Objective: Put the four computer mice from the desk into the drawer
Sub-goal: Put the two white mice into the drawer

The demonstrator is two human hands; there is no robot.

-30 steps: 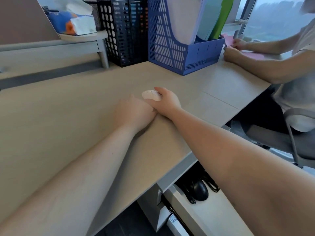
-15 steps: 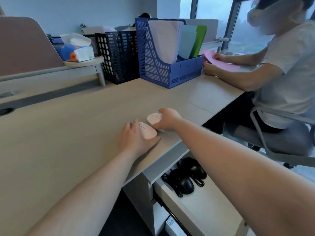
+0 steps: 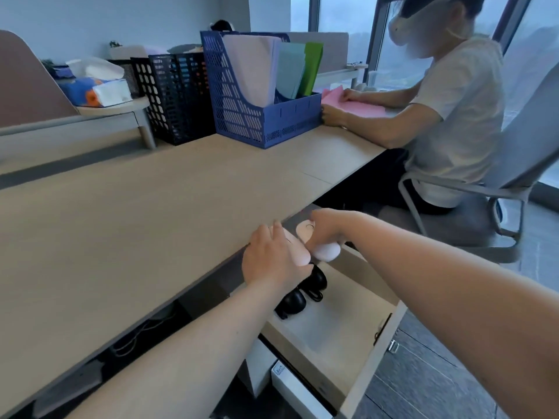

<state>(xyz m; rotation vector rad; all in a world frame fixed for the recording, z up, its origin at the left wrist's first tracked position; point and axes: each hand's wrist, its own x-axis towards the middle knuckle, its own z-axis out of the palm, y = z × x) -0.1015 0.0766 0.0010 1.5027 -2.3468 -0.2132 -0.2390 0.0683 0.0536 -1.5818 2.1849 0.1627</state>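
Observation:
My left hand (image 3: 273,261) holds a pale pink mouse (image 3: 298,254) just past the desk's (image 3: 127,225) front edge. Right beside it, my right hand (image 3: 325,229) grips a white mouse (image 3: 320,247), whose front and back stick out from the fingers. Both hands hover above the open drawer (image 3: 338,325) under the desk. Two black mice (image 3: 295,300) with coiled cables lie at the drawer's back, partly hidden by my left wrist.
A blue file holder (image 3: 257,95) and a black mesh holder (image 3: 175,95) stand at the desk's back. A tissue box (image 3: 96,89) sits on a small shelf. A person sits at the right on an office chair (image 3: 502,189), handling pink paper (image 3: 354,105).
Both hands have carried their mice off the desk top, toward me and over the open drawer. The view has tilted, showing more of the drawer.

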